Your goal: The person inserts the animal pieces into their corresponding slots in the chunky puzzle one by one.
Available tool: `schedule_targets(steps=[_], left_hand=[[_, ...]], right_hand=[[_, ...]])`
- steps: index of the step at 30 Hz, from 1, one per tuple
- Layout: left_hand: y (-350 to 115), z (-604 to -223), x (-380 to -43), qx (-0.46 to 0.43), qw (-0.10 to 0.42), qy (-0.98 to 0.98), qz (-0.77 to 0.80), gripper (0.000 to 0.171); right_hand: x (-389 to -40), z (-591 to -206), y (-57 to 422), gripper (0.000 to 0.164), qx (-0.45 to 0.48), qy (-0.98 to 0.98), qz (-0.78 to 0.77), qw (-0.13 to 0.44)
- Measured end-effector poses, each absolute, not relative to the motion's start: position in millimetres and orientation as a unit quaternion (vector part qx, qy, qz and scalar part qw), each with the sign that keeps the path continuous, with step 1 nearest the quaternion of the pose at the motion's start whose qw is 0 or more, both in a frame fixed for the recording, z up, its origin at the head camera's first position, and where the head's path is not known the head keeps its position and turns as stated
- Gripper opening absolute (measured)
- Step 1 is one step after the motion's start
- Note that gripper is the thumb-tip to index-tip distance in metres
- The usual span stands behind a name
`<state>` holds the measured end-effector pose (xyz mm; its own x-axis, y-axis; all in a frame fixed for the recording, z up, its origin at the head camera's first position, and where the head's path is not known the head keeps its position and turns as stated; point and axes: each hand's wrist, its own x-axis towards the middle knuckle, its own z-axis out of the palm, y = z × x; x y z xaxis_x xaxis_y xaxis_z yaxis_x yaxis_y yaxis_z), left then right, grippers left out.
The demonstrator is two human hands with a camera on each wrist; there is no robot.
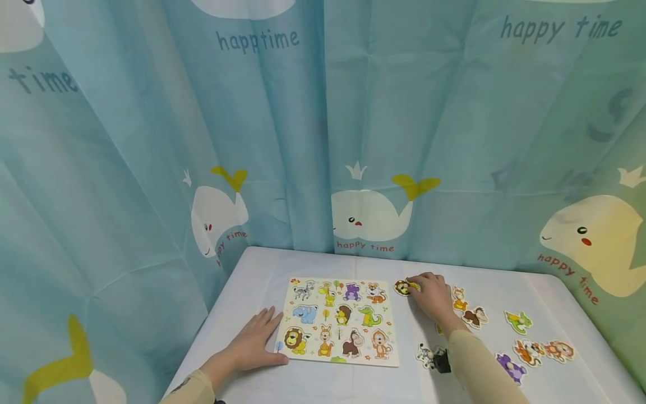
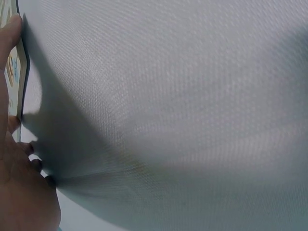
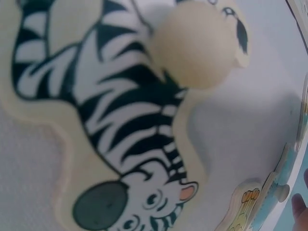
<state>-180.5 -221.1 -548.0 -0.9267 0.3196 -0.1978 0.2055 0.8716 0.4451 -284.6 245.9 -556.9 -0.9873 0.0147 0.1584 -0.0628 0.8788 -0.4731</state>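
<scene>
We locate the lion piece (image 1: 401,288) between 9 and 10 o'clock from the nearer right hand (image 1: 434,296), which pinches it, while the printed lion (image 1: 295,340) on the board (image 1: 356,325), long axis 9-to-3, lies toward 8 o'clock, beside our relaxed, non-gripping left hand (image 1: 256,341).

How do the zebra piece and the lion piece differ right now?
The zebra piece is black-and-white striped; the lion piece is yellow with a dark mane. The right hand grips the lion piece, while the zebra piece lies on the table. Both are animal cutouts.
</scene>
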Motion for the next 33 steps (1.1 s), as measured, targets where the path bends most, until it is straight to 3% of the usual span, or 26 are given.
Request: schedule_targets(steps=[33], left_hand=[[-221.0,-543.4,-181.0,0.125,0.150,0.953,0.230,0.110]], right_hand=[[-292.8,-556.6,243.5,0.020,0.012,-0.967,0.247,0.057]])
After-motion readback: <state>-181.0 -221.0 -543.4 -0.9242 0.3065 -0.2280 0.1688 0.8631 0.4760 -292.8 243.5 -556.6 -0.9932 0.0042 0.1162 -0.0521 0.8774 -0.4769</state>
